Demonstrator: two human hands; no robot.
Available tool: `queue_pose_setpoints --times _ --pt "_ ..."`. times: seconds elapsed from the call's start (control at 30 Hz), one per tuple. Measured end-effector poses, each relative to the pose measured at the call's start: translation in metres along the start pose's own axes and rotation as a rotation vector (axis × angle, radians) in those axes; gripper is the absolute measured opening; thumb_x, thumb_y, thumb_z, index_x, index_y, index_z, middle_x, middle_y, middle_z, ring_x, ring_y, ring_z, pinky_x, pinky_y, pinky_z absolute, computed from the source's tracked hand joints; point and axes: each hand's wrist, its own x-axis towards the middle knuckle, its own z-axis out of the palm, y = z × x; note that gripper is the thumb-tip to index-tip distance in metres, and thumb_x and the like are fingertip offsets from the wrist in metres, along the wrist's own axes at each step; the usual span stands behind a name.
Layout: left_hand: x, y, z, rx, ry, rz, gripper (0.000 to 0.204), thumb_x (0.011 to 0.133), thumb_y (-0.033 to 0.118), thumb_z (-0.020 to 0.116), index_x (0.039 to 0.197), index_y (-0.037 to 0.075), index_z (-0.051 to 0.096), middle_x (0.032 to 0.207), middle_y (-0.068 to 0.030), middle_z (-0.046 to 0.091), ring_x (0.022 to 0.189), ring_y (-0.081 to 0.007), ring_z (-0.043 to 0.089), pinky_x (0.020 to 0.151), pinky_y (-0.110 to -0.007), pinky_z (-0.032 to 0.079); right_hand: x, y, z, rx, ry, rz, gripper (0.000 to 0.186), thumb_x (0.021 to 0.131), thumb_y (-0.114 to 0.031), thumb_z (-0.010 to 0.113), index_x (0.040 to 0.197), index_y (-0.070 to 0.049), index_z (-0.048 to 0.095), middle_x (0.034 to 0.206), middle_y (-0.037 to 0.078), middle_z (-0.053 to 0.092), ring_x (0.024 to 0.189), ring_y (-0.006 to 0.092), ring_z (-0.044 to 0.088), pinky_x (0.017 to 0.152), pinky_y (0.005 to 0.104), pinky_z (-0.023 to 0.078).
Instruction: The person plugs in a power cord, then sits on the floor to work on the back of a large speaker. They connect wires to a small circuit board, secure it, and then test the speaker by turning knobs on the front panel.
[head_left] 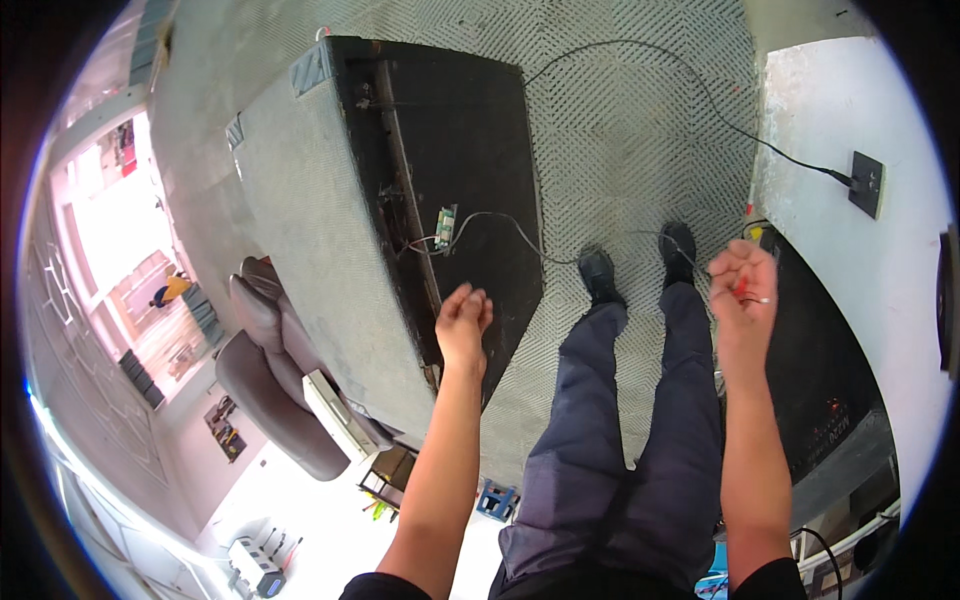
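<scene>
Two raised hands, open floor between. Left hand (pixel 465 318) loosely curled, holding nothing visible, over the near right edge of the grey-topped black cabinet (pixel 400 200). Right hand (pixel 742 280) closed on a thin wire (pixel 520 232) and a small red piece. Farther left, the wire reaches a small circuit board (pixel 445 227).

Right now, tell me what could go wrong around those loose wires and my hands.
1. A thin cable runs from the small circuit board on the dark cabinet across the floor by the shoes; a step might snag it and yank the board.
2. The right hand pinches a small red item; tugging could strain whatever wire joins it.
3. The left hand hovers near the cabinet's open edge, which might scrape it.
</scene>
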Motion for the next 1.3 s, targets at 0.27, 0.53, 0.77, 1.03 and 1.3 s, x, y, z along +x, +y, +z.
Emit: queue_pose_setpoints --times 0.27,0.53,0.77,1.03,1.3 --pt "0.050 0.006 0.046 -0.296 0.148 0.115 0.028 0.105 0.020 0.076 0.128 0.007 0.067 0.102 -0.0007 0.074 0.082 -0.0106 0.069 0.071 -0.024 0.055 0.049 -0.053 0.004 0.003 -0.073 -0.359 0.055 0.089 0.015 0.050 0.141 0.000 0.049 0.124 0.008 0.063 0.093 0.0077 0.053 0.082 0.0207 0.045" --pt "0.040 0.013 0.055 0.045 0.256 0.425 0.030 0.108 0.037 0.072 0.112 0.007 0.073 0.096 -0.0008 0.074 0.074 -0.0090 0.066 0.068 -0.024 0.049 0.081 -0.075 0.037 -0.142 -0.169 -0.584 0.048 0.091 0.015 0.047 0.137 0.002 0.053 0.123 0.010 0.065 0.096 0.0094 0.057 0.090 0.0240 0.051" --pt "0.030 0.014 0.044 -0.014 0.165 0.464 0.030 0.111 0.033 0.067 0.107 0.004 0.073 0.094 -0.0030 0.074 0.074 -0.0100 0.066 0.067 -0.025 0.050 0.064 -0.068 0.065 -0.167 -0.095 -0.454 0.034 0.103 0.008 0.047 0.135 0.003 0.055 0.122 0.012 0.069 0.094 0.0110 0.062 0.092 0.0264 0.054" --pt "0.020 -0.013 0.023 -0.095 0.105 0.428 0.027 0.112 0.030 0.067 0.109 0.004 0.072 0.096 -0.0055 0.075 0.078 -0.0125 0.069 0.070 -0.026 0.053 0.043 -0.064 0.085 -0.525 -0.243 -0.228 0.034 0.116 -0.017 0.053 0.141 0.001 0.065 0.108 0.007 0.074 0.091 0.0125 0.069 0.084 0.0298 0.056" --pt "0.014 -0.028 0.006 -0.098 0.137 0.495 0.027 0.111 0.025 0.068 0.117 0.000 0.071 0.099 -0.0064 0.075 0.082 -0.0132 0.073 0.072 -0.026 0.059 0.022 -0.007 0.146 -0.879 -0.668 -0.428 0.043 0.106 -0.009 0.057 0.148 0.002 0.058 0.110 0.023 0.073 0.096 0.0402 0.072 0.086 0.0457 0.056"
